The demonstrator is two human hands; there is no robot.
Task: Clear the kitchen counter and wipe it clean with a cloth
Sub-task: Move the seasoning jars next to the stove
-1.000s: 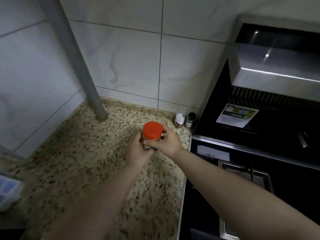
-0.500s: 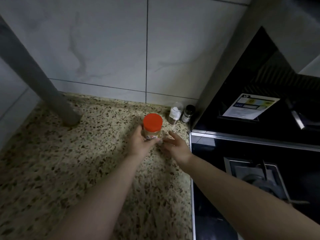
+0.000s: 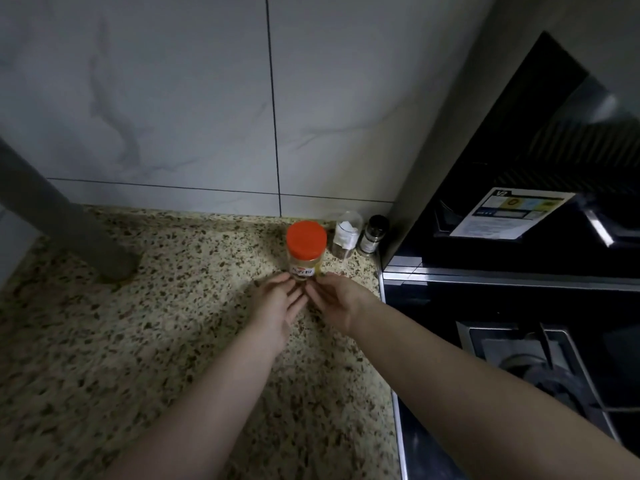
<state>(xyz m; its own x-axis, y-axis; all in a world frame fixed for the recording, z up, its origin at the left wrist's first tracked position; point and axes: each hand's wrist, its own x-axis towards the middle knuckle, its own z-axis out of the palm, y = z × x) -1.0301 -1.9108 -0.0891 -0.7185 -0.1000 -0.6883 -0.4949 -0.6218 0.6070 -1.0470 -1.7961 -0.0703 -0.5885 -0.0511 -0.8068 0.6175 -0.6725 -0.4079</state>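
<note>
1. A white rectangular paper label [image 3: 509,213] lay stuck on the sloping black face of the range hood [image 3: 540,140] at the right. It bore the mark "V2" at its upper left corner, above coloured blocks and rows of small print too fine to read.
2. The clear plastic jar with an orange-red screw lid [image 3: 306,251] carried a red-and-white label low on its front; the characters on it were too blurred to read.
3. The jar stood upright on the speckled beige stone table [image 3: 138,341], near the back wall and toward the right rear corner. Its contents appeared pale yellow through the wall.
4. The left hand [image 3: 277,303] lay just in front of the jar's base with fingers straight and relaxed, gripping nothing. Whether its fingertips touched the jar could not be told.
5. The right hand [image 3: 337,299] lay beside it, fingers extended toward the left hand, likewise holding nothing. The fingertips of the two hands were close together, just below the jar.
6. Just to the right of the jar stood a small clear shaker with white contents [image 3: 346,235], and beside that a small glass shaker with a dark cap [image 3: 373,233], both near the corner. The dark-capped one carried a pale label, unreadable.
7. A grey round pipe [image 3: 65,223] met the table at the left rear.
8. White marbled wall tiles [image 3: 173,98] with dark grout lines backed the table.
9. A black stove top [image 3: 540,368] adjoined the table's right edge.
</note>
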